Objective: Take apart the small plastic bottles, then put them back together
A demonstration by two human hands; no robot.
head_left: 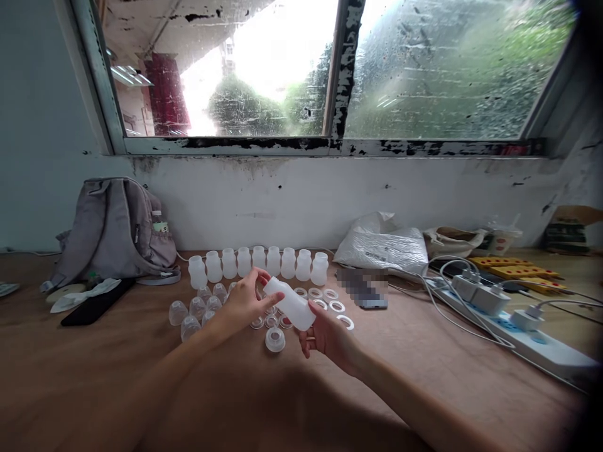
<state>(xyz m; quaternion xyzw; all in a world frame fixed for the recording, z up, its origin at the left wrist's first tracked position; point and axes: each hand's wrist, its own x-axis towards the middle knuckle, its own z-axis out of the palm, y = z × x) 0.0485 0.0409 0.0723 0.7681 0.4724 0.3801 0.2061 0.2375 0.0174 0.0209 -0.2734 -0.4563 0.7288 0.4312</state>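
Note:
A translucent white baby bottle (293, 306) is held tilted above the table, its neck toward the upper left. My left hand (247, 296) grips it near the neck, and my right hand (330, 336) is closed around its base. Below it on the table sits a clear nipple with a collar (275, 339). Behind the hands stands a row of similar bottles (228, 263). Clear domed caps (190, 326) are grouped at the left, partly behind my left forearm. White rings (336, 306) lie at the right, and more ring-shaped parts (271, 321) lie partly hidden under the bottle.
On the left are a grey backpack (113, 226) and a black flat item (97, 304) with tissue on it. A phone (372, 298), a silvery plastic bag (384, 245) and a power strip (537, 345) with chargers and cables occupy the right. A wall with a window stands behind.

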